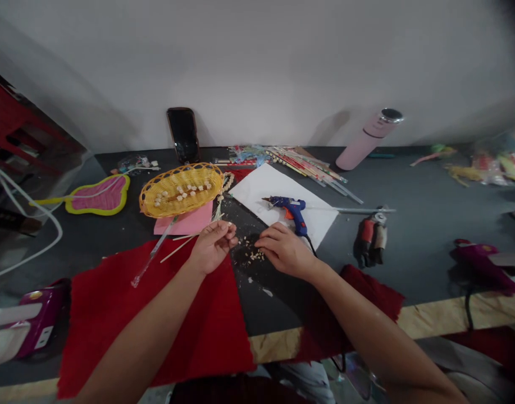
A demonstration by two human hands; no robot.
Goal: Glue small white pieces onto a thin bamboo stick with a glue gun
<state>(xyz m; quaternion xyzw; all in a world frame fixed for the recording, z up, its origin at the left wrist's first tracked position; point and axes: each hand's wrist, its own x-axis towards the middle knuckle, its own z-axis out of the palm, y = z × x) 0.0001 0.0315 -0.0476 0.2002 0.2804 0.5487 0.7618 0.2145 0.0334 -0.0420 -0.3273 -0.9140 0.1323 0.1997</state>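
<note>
My left hand [213, 245] is closed in a pinch above the table, with a tiny pale speck at its fingertips that is too small to name. Lower and to the right, my right hand [286, 251] has its fingers drawn together at the edge of a scatter of small beige pieces [254, 256]; whether anything is between them is hidden. Behind my left hand stands a yellow woven basket [150, 203] holding several pale little clusters. A blue glue gun [297, 209] lies on a white sheet [257, 182] just beyond my right hand. Thin pale sticks [177, 251] rest beside my left hand.
Red cloth [215, 331] covers the front left. Pliers [372, 235] lie at right, near a leaning pink bottle [362, 145]. A phone [183, 134] leans on the wall, left of bundled sticks [299, 163]. Purple devices [46, 317] sit at both sides. A white cable [33, 205] loops at left.
</note>
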